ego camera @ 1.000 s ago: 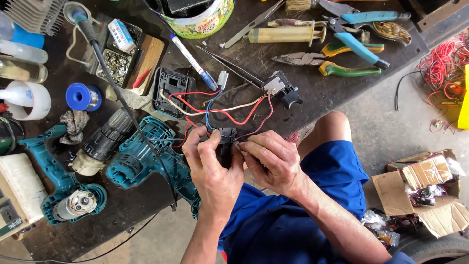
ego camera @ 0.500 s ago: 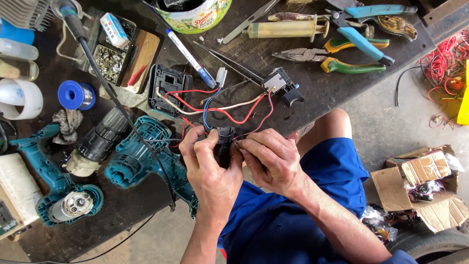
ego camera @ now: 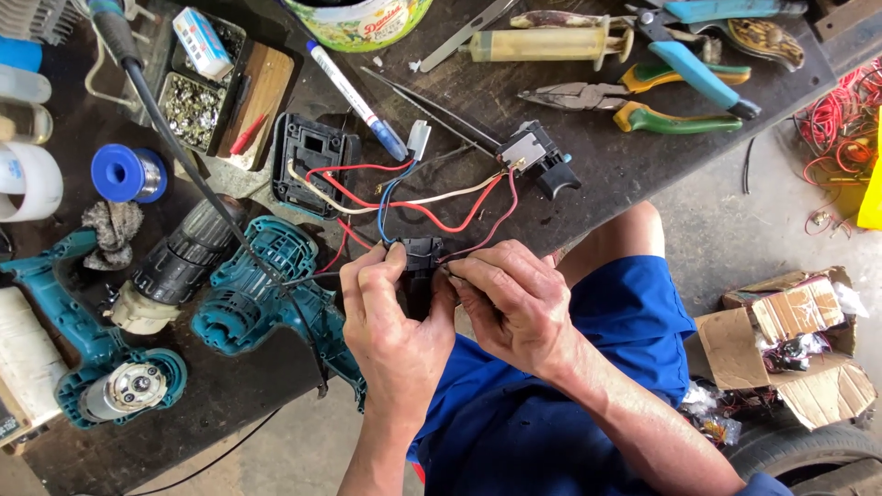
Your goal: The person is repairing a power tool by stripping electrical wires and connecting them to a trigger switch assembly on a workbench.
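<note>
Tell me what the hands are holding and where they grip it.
Both hands pinch a small black wired part: the left hand grips its left side, the right hand its right side. Red wires run from its top.

- A repair workshop.
- Dark, grimy bench [ego camera: 643,156] strewn with pliers [ego camera: 634,106], loose wires [ego camera: 413,197] and a solder spool [ego camera: 129,173].
- Opened teal drill shells [ego camera: 266,294] at left.
- Scrap box [ego camera: 790,340] on the floor, right.

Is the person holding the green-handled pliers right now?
No, the green-handled pliers lie on the bench, while the left hand and right hand pinch a small black part.
</note>
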